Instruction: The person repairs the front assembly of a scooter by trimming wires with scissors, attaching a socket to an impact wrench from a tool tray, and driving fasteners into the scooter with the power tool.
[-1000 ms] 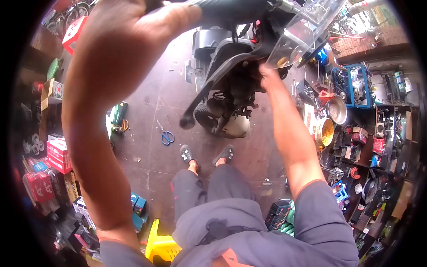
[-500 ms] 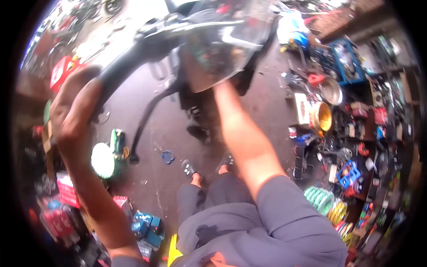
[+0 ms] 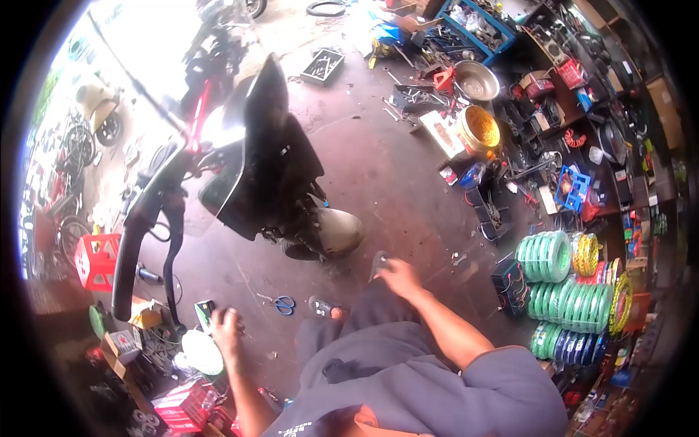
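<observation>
A scooter's front stands ahead of me, with a black handlebar grip (image 3: 128, 269), a long lever (image 3: 173, 251), a dark front panel (image 3: 273, 153) and a pale front fender (image 3: 339, 231). My left hand (image 3: 226, 329) is off the grip, low beside a small green box (image 3: 204, 312) and a round white lid (image 3: 202, 352). Its fingers look loosely apart, with nothing visible in them. My right hand (image 3: 399, 278) hangs in front of my thigh, above a shoe (image 3: 378, 264). Its fingers are loosely bent, apart from the scooter, with nothing seen in them.
Blue-handled scissors (image 3: 282, 304) lie on the floor. At right are green coils (image 3: 569, 306), a yellow bucket (image 3: 480, 130), a metal bowl (image 3: 477, 80) and a blue crate (image 3: 477, 29). A red crate (image 3: 97, 261) and red boxes (image 3: 186, 405) stand at left.
My left hand has let go of the handlebar grip and dropped back. My right hand has drawn back from behind the clear windshield. My view has turned rightward, and the scooter now appears further left.
</observation>
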`<state>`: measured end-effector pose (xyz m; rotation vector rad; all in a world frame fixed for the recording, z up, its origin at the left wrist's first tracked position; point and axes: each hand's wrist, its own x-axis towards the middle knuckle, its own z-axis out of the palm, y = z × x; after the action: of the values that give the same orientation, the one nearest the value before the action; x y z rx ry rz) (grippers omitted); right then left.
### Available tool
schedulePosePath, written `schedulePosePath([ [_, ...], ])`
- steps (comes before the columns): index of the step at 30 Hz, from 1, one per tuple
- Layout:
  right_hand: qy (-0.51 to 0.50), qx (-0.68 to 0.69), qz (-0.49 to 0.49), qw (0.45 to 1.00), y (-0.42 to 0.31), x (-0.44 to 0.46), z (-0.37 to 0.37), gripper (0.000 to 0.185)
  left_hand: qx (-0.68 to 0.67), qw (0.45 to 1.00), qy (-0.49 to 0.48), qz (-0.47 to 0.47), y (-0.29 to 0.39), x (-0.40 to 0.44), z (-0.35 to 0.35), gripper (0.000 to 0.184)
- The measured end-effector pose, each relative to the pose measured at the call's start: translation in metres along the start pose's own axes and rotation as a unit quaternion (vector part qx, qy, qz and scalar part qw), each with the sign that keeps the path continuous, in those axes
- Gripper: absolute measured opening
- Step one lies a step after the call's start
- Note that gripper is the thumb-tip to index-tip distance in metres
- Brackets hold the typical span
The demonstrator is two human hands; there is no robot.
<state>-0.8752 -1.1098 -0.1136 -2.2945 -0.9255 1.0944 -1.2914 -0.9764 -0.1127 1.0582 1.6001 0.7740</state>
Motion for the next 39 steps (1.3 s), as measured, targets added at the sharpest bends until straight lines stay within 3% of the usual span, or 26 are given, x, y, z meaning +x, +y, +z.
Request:
schedulePosePath([
  [1, -0.003, 0.032, 0.149, 0.988, 0.036, -0.013, -0.022, 0.035, 0.023, 0.999, -0.011, -0.035, -0.007, -0.014, 0.017, 0.018],
  [3, 0.088, -0.083, 0.195, 0.973, 0.150, -0.033, -0.040, 0.036, 0.029, 0.994, -0.047, -0.098, -0.022, -0.034, 0.044, 0.015],
  [4, 0.089, -0.074, 0.231, 0.966, 0.178, -0.048, -0.057, 0.037, 0.062, 0.990, -0.064, -0.107, -0.024, -0.042, 0.060, 0.015],
  [7, 0.127, 0.059, 0.324, 0.936, 0.238, -0.068, -0.083, 0.029, 0.111, 0.984, -0.097, -0.095, -0.033, -0.053, 0.112, 0.023],
  [8, 0.098, 0.096, 0.357, 0.924, 0.262, -0.060, -0.088, 0.028, 0.151, 0.979, -0.112, -0.078, -0.034, -0.054, 0.133, 0.026],
  [11, 0.036, 0.069, 0.289, 0.954, 0.313, -0.017, -0.106, 0.029, 0.262, 0.953, -0.134, -0.069, -0.046, -0.048, 0.189, 0.035],
  [14, -0.029, 0.000, 0.219, 0.975, 0.279, 0.038, -0.172, 0.031, 0.302, 0.946, -0.097, -0.073, -0.078, -0.047, 0.239, 0.035],
  [17, 0.029, 0.049, 0.144, 0.988, 0.292, 0.108, -0.221, 0.029, 0.243, 0.942, -0.093, -0.210, -0.067, -0.065, 0.288, 0.030],
  [19, 0.050, 0.078, 0.138, 0.986, 0.264, 0.149, -0.267, 0.029, 0.281, 0.927, -0.111, -0.223, -0.073, -0.078, 0.308, 0.031],
  [20, 0.072, 0.074, 0.073, 0.992, 0.270, 0.173, -0.277, 0.029, 0.297, 0.920, -0.118, -0.226, -0.076, -0.082, 0.317, 0.032],
  [21, 0.068, 0.059, 0.069, 0.994, 0.264, 0.195, -0.291, 0.030, 0.284, 0.920, -0.114, -0.243, -0.070, -0.089, 0.327, 0.034],
  [25, 0.051, 0.058, 0.053, 0.996, 0.231, 0.263, -0.308, 0.034, 0.286, 0.913, -0.110, -0.268, -0.062, -0.090, 0.361, 0.035],
  [28, 0.014, 0.055, 0.038, 0.998, 0.207, 0.302, -0.296, 0.038, 0.330, 0.910, -0.119, -0.219, -0.062, -0.058, 0.390, 0.034],
  [29, -0.027, 0.060, 0.040, 0.997, 0.199, 0.315, -0.295, 0.039, 0.313, 0.903, -0.118, -0.270, -0.052, -0.040, 0.403, 0.034],
  [32, -0.082, 0.042, 0.076, 0.993, 0.159, 0.334, -0.312, 0.038, 0.304, 0.915, -0.157, -0.213, -0.021, 0.034, 0.433, 0.039],
  [34, -0.062, 0.033, 0.092, 0.993, 0.158, 0.353, -0.318, 0.037, 0.417, 0.887, -0.165, -0.110, -0.058, 0.115, 0.450, 0.042],
  [35, -0.050, 0.076, 0.138, 0.986, 0.176, 0.366, -0.317, 0.032, 0.365, 0.909, -0.151, -0.137, -0.058, 0.148, 0.458, 0.043],
  [36, -0.016, 0.111, 0.146, 0.983, 0.211, 0.382, -0.312, 0.027, 0.306, 0.929, -0.133, -0.157, -0.043, 0.190, 0.472, 0.044],
  [37, -0.015, 0.153, 0.244, 0.957, 0.197, 0.386, -0.329, 0.026, 0.299, 0.933, -0.136, -0.144, -0.004, 0.224, 0.485, 0.044],
  [39, 0.017, 0.171, 0.282, 0.944, 0.210, 0.399, -0.348, 0.029, 0.265, 0.952, -0.125, -0.090, 0.096, 0.271, 0.515, 0.042],
])
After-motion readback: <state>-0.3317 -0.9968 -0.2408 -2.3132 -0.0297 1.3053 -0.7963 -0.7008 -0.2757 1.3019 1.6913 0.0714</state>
